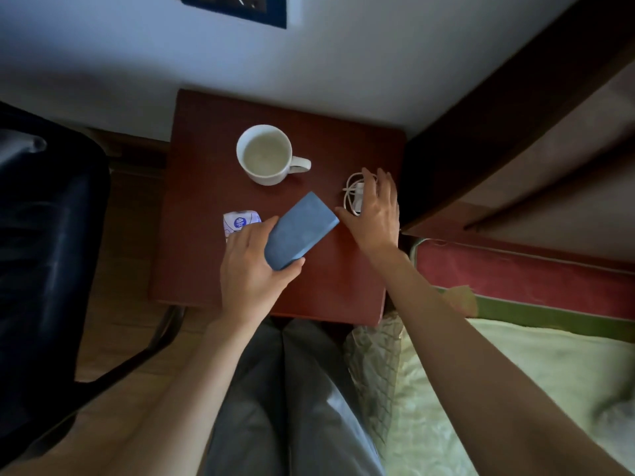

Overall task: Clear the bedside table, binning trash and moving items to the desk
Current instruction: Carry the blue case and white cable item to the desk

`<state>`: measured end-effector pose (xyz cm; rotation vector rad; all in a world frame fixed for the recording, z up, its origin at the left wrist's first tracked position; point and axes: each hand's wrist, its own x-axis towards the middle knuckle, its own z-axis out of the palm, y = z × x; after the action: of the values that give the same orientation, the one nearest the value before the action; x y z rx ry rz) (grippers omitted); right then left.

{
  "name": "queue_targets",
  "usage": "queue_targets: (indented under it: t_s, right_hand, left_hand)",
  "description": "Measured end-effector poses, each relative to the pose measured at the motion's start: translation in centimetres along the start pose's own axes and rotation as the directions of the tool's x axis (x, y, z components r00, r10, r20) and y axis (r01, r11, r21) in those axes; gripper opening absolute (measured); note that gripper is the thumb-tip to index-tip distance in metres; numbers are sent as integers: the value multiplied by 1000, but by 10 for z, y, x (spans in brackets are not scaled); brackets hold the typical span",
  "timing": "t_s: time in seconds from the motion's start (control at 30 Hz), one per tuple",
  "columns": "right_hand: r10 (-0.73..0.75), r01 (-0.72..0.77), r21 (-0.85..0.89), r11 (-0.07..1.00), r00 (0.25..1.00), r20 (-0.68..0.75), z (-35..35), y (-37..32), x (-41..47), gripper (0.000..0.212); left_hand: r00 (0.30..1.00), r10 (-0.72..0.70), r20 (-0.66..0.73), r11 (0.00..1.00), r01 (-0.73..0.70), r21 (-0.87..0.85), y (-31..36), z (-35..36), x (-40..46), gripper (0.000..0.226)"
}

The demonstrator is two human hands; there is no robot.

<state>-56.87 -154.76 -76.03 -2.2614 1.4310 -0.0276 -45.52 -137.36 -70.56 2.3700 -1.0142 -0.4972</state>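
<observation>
Dim, cool indoor light. The wall point(309, 63) at the far side is brightest; the chair point(44, 235) at left sinks into near-black shadow. Edges bend with wide-angle distortion, and the near forearms and far corners are soft.

A dark upholstered chair point(44, 242) with a black metal leg fills the left of the frame, standing on a light wooden floor point(113, 338). A plain white wall point(343, 56) spans the top, and at its upper edge hangs a dark blue framed panel point(237, 8) (cut off by the frame, so its content is unclear). A dark brown wooden bed frame point(498, 108) runs diagonally through the upper right. In the lower right lie a pale green bedcover point(515, 389), a red mattress edge point(515, 280) and a quilted beige fabric point(374, 365). Grey trouser legs point(292, 407) occupy the bottom centre.
</observation>
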Motion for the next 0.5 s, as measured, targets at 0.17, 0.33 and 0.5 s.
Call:
queue_targets:
  t_s: [0.17, 0.33, 0.5]
  right_hand:
    - [37, -38, 73, 997, 999, 19, 7, 4, 15, 84]
    - [84, -76, 156, 985, 996, -41, 6, 9, 23, 67]
    - [115, -106, 263, 959, 993, -20, -1, 9, 11, 50]
  left_hand:
    - [999, -13, -42, 1000, 13, -12, -1, 0, -3, 68]
    - [999, -25, -45, 1000, 24, -11, -7, -4, -7, 69]
    - [998, -42, -46, 999, 42, -8, -6, -12, -9, 69]
